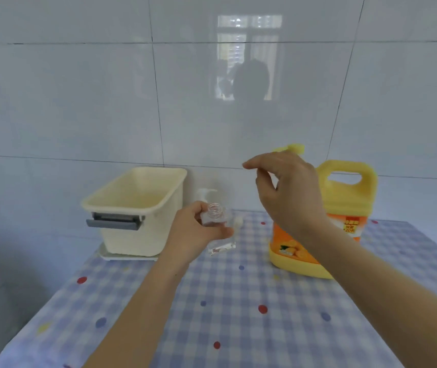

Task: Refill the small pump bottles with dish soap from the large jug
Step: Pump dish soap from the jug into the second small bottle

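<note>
Clear bottle (pixel 215 212), mouth up in the left hand's (pixel 193 232) grip, was left of the jug (pixel 350 197), whose pump (pixel 295 149) lay just behind the loosely curled, empty right hand (pixel 289 192).

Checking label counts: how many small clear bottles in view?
2. Uncapped bottle in the left hand; pump-topped bottle just behind it, beside the basket. More may be hidden in the basket.
</note>
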